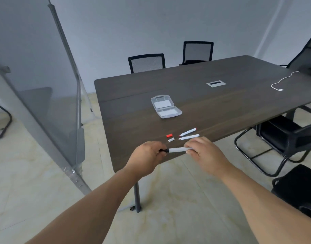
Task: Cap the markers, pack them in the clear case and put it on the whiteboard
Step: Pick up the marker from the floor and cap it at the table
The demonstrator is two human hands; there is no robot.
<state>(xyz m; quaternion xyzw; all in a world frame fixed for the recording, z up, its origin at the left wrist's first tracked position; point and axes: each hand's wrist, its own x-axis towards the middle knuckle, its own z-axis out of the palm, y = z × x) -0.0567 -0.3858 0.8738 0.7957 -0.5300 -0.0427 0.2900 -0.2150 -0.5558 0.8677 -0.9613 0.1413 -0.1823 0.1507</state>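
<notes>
Over the near corner of the dark table [221, 76], both hands hold one white marker [176, 149]. My left hand [147, 154] grips its black cap end and my right hand [202, 150] grips the barrel's other end. Two uncapped white markers lie just beyond: one with a red tip and red end [187, 132], one all white [189, 137]. A loose red cap [169, 135] and a loose white cap [171, 139] lie to their left. Farther back, the clear case [166, 106] lies open. The whiteboard [36, 76] stands at the left.
A cable port [216, 83] is set in the table's middle, and a white cable [281, 81] lies at the far right. Black chairs [146, 62] stand behind and to the right of the table. The whiteboard's frame and foot [80, 143] are close to the table's left edge.
</notes>
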